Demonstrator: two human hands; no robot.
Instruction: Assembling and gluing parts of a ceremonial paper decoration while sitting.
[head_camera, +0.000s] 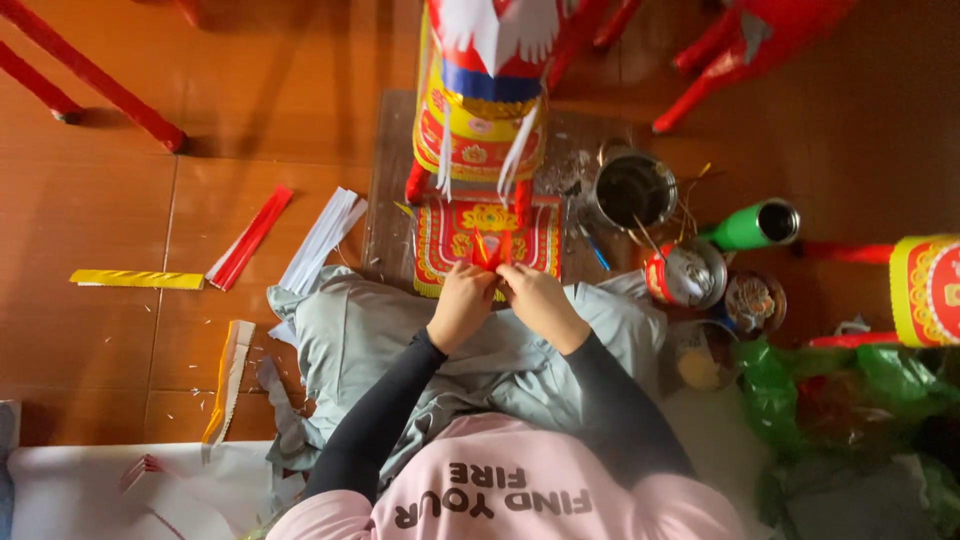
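My left hand (462, 303) and my right hand (540, 302) meet over my lap, both pinching a small folded piece of red and orange paper (491, 250). Just beyond my fingers lies a flat red and yellow patterned paper panel (445, 235) on a brown board (385, 190). A tall paper figure (480, 110) in red, yellow, blue and white stands on that board, with white strips hanging down. Both my arms wear black sleeves.
Red, white and yellow paper strips (250, 238) lie on the orange floor to the left. To the right stand a metal pot (634, 190), a green flask (752, 226), small tins (686, 274) and green plastic bags (830, 390). Red frame legs (90, 75) cross the top.
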